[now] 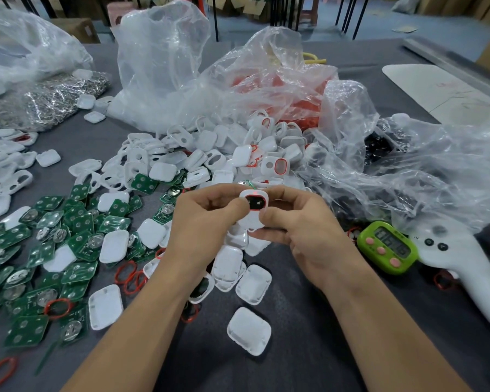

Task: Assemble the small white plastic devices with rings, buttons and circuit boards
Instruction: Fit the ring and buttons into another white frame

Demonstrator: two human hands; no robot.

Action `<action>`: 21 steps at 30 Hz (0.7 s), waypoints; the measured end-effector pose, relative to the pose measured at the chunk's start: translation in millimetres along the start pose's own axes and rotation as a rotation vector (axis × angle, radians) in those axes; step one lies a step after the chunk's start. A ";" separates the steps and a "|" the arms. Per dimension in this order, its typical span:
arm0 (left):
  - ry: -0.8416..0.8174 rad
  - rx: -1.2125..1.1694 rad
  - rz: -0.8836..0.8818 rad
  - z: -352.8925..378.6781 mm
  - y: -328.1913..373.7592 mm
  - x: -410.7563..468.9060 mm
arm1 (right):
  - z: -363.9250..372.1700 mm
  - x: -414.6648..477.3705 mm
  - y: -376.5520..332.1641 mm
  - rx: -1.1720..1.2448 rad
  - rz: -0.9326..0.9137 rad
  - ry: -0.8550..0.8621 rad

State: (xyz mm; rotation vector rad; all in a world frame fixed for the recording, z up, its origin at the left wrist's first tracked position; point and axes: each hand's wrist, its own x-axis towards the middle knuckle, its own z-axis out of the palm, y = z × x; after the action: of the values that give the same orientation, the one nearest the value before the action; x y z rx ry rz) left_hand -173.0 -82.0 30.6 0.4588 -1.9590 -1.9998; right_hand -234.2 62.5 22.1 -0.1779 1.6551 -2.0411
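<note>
Both hands hold one small white device shell (254, 204) above the middle of the table. It shows a red ring around a dark button. My left hand (207, 222) pinches its left side with thumb and fingers. My right hand (300, 230) grips its right side and underside. Green circuit boards (77, 244) lie scattered on the left. White shell halves (249, 331) lie below and around my hands. Loose red rings (58, 308) sit among the boards. A heap of white front shells (210, 154) lies just beyond my hands.
Crumpled clear plastic bags (266, 80) stand at the back and right, one holding red parts. A bag of metal pieces (48, 100) is at the back left. A green timer (386, 246) and a white handheld tool (470, 267) lie at the right on the grey table (309, 335).
</note>
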 end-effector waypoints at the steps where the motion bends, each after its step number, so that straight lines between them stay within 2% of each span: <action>1: 0.014 0.006 -0.010 0.2 -0.3 0.6 | -0.1 0.1 0.6 -0.009 -0.004 -0.001; 15: 0.001 -0.011 -0.068 1.5 0.0 0.0 | -0.8 0.3 4.6 -0.095 -0.074 -0.011; 21: -0.017 -0.021 -0.031 0.1 -1.4 1.9 | 0.4 0.9 -0.4 -0.020 0.002 0.000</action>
State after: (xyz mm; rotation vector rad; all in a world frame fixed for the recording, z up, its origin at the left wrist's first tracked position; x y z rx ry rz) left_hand -174.7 -82.7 29.1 0.4712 -1.9504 -2.0484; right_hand -234.9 61.8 22.3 -0.1833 1.6758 -2.0238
